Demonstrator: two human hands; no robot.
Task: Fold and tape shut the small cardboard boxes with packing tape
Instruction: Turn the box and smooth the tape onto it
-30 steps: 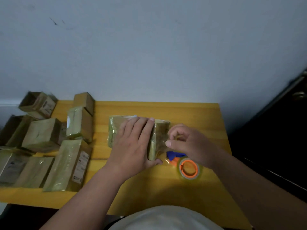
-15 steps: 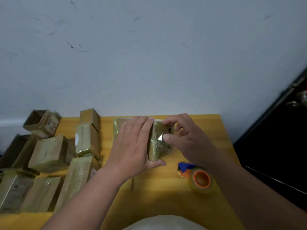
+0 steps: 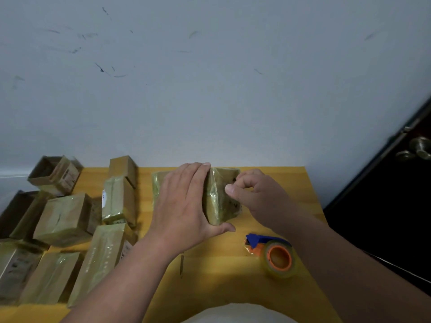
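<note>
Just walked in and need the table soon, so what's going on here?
A person is taping up small cardboard boxes. The left hand lies flat on the box in the middle of the yellow table, thumb hooked under its near edge. The right hand, fingers curled, works at the box's taped end. The tape dispenser lies beside it, unheld. A cluster of taped boxes sits to the left.
</note>
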